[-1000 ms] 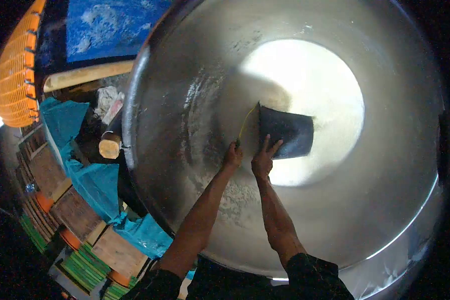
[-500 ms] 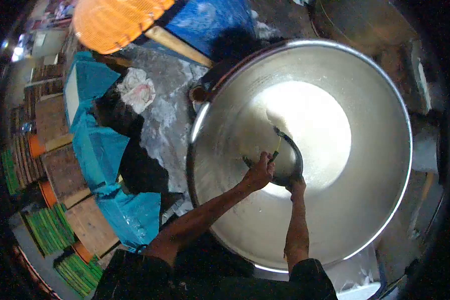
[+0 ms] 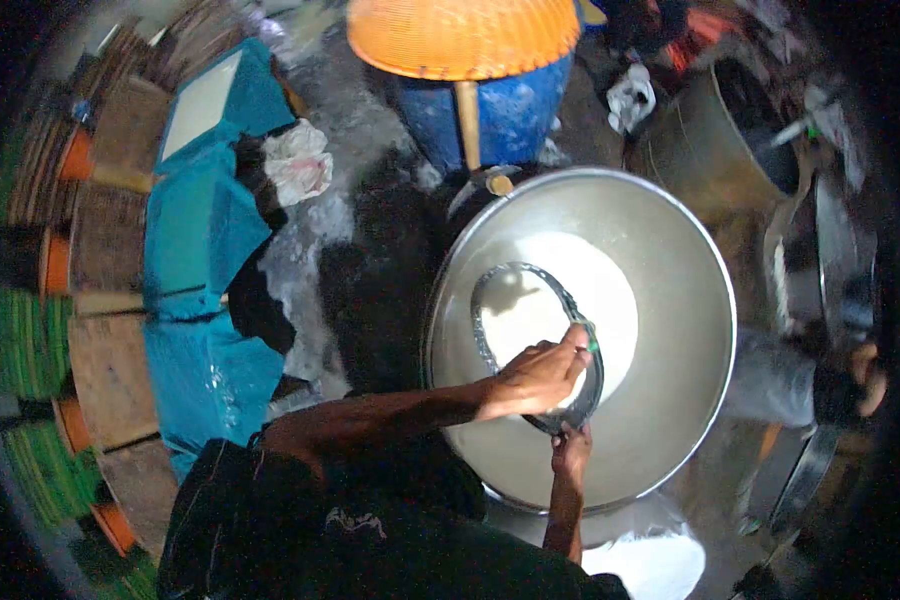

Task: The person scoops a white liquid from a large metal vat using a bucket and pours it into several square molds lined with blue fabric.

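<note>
A large round metal vat [image 3: 670, 400] stands before me, with pale liquid [image 3: 610, 290] in its bottom. Above the liquid is a dark oval hoop [image 3: 482, 330], its near side in my right hand [image 3: 571, 450], whose fingers are closed round the rim. My left hand [image 3: 542, 378] reaches across the hoop, its fingers pressed together near the hoop's right side. Something small and green shows at those fingertips, too small to make out.
An orange basket [image 3: 460, 35] rests on a blue barrel [image 3: 510, 115] beyond the vat. Blue-covered blocks [image 3: 185, 240] and stacked boards [image 3: 120, 370] line the left. A metal drum [image 3: 705, 150] lies upper right. Another person's hand [image 3: 873, 380] shows at the right edge.
The view has shifted, so the vat appears lower and smaller. The hoop now shows as a full oval, and my left hand has moved from its left side across to its right side.
</note>
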A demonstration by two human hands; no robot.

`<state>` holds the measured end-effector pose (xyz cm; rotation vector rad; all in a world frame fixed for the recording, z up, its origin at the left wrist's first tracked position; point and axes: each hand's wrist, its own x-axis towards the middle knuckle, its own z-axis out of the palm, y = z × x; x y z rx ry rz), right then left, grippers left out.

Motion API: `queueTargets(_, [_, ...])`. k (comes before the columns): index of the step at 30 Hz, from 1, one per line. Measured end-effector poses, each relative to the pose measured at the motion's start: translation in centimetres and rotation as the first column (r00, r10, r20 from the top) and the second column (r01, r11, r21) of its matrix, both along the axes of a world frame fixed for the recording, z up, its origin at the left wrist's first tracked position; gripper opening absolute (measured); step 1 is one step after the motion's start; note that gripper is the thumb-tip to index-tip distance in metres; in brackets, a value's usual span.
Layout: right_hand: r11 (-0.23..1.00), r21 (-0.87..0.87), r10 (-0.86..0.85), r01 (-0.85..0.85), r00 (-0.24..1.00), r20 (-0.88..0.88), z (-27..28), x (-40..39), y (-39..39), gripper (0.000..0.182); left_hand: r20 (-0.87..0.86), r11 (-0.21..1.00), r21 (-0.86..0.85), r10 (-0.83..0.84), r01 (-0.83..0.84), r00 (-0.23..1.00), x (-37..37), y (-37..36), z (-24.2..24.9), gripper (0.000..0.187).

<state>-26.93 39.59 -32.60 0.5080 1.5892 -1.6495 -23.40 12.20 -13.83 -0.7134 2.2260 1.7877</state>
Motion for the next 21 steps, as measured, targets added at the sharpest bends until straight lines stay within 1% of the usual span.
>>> queueTargets(1, [1.0, 0.002, -0.026, 0.026, 1.0, 0.001, 1.2, -0.3, 0.5, 0.042, -0.084, 0.999, -0.025, 0.031, -0.033, 0.996, -0.2, 0.7, 0.2, 0.026])
queueTargets(2, [0.994, -0.009, -0.113, 0.113, 0.993, -0.012, 1.6, -0.3, 1.7, 0.046, -0.129, 0.999, 0.037, 0.029, -0.024, 0.991, 0.0, 0.2, 3.1, 0.023])
queueTargets(3, [0.994, 0.006, -0.111, 0.111, 0.993, -0.044, 5.2, 0.0, 0.6, 0.05, -0.244, 0.998, 0.019, 0.056, -0.053, 0.968, 0.1, 0.7, 4.0, 0.022])
queueTargets(4, [0.998, -0.007, -0.064, 0.063, 0.995, -0.08, 6.5, 0.2, 1.3, 0.049, -0.351, 0.996, 0.002, 0.081, -0.085, 0.933, 0.1, 1.2, 4.9, 0.02])
queueTargets(5, [0.985, 0.013, -0.169, 0.172, 0.979, -0.112, 8.2, 0.6, 1.6, 0.043, -0.363, 0.998, 0.035, 0.061, -0.052, 0.93, 0.5, 0.6, 7.8, 0.021])
queueTargets(6, [0.992, 0.043, -0.116, 0.122, 0.986, -0.124, 12.0, 0.6, 0.4, 0.039, -0.377, 0.998, 0.065, 0.041, -0.017, 0.925, 0.8, 0.0, 10.8, 0.021])
queueTargets(7, [0.992, 0.042, -0.11, 0.12, 0.977, -0.181, 13.7, 1.0, 0.8, 0.03, -0.473, 0.997, 0.07, 0.049, -0.018, 0.88, 0.9, 0.2, 11.9, 0.022])
queueTargets(8, [0.995, 0.036, -0.082, 0.091, 0.975, -0.205, 14.6, 1.1, 1.4, 0.03, -0.564, 0.997, 0.072, 0.055, -0.017, 0.824, 1.1, 0.4, 12.9, 0.023])
queueTargets(9, [0.99, 0.0, -0.134, 0.138, 0.967, -0.218, 15.5, 1.1, 1.6, 0.035, -0.643, 0.999, 0.045, 0.047, -0.024, 0.765, 1.5, -0.1, 14.0, 0.026])
queueTargets(10, [0.981, -0.03, -0.193, 0.191, 0.955, -0.224, 16.6, 1.2, 1.7, 0.042, -0.692, 0.997, 0.078, 0.071, -0.023, 0.718, 2.0, 0.1, 15.4, 0.024])
queueTargets(11, [0.985, -0.031, -0.171, 0.169, 0.955, -0.243, 18.6, 1.5, 0.9, 0.042, -0.762, 0.997, 0.056, 0.075, -0.05, 0.644, 2.2, -0.4, 16.7, 0.027])
queueTargets(12, [0.988, -0.004, -0.148, 0.155, 0.939, -0.31, 21.0, 1.8, -0.2, 0.04, -0.823, 0.996, 0.035, 0.074, -0.08, 0.563, 2.0, -1.1, 17.6, 0.032])
queueTargets(13, [0.989, 0.025, -0.13, 0.149, 0.921, -0.368, 22.7, 2.3, -1.0, 0.038, -0.963, 0.921, -0.05, 0.058, -0.387, 0.262, 0.9, -0.6, 17.1, 0.041])
queueTargets(14, [0.997, 0.038, -0.049, 0.07, 0.915, -0.401, 23.6, 2.0, -0.9, 0.039, -0.985, 0.866, -0.089, -0.004, -0.493, 0.171, 0.3, -1.1, 16.8, 0.042])
queueTargets(15, [0.999, 0.014, -0.035, 0.045, 0.905, -0.424, 25.8, 2.8, -2.8, 0.032, -0.982, 0.758, -0.19, -0.15, -0.624, 0.116, 0.0, -1.7, 17.5, 0.044])
queueTargets(16, [1.0, -0.009, -0.022, 0.02, 0.894, -0.448, 27.7, 3.7, -4.7, 0.027, -0.959, 0.622, -0.237, -0.271, -0.746, 0.079, -0.1, -2.3, 18.2, 0.048])
queueTargets(17, [1.0, -0.002, -0.008, 0.008, 0.891, -0.455, 27.8, 3.1, -3.9, 0.027, -0.921, 0.473, -0.271, -0.381, -0.838, 0.083, 0.1, -3.1, 19.0, 0.052])
queueTargets(18, [0.995, 0.066, 0.097, -0.078, 0.918, -0.384, 27.5, 1.6, -2.1, 0.042, -0.864, 0.278, -0.341, -0.469, -0.898, 0.183, 1.8, -4.4, 20.3, 0.051])
queueTargets(19, [0.978, 0.129, 0.198, -0.166, 0.932, -0.304, 27.5, 0.9, -1.5, 0.065, -0.799, 0.07, -0.368, -0.533, -0.927, 0.277, 3.5, -5.8, 21.6, 0.051])
queueTargets(20, [0.975, 0.137, 0.212, -0.178, 0.927, -0.309, 28.1, 1.4, -2.8, 0.065, -0.804, 0.031, -0.346, -0.525, -0.938, 0.28, 4.6, -6.8, 22.4, 0.046])
queueTargets(21, [0.975, 0.117, 0.218, -0.188, 0.911, -0.349, 28.5, 1.9, -4.4, 0.056, -0.808, -0.004, -0.333, -0.513, -0.943, 0.288, 5.4, -8.0, 22.5, 0.043])
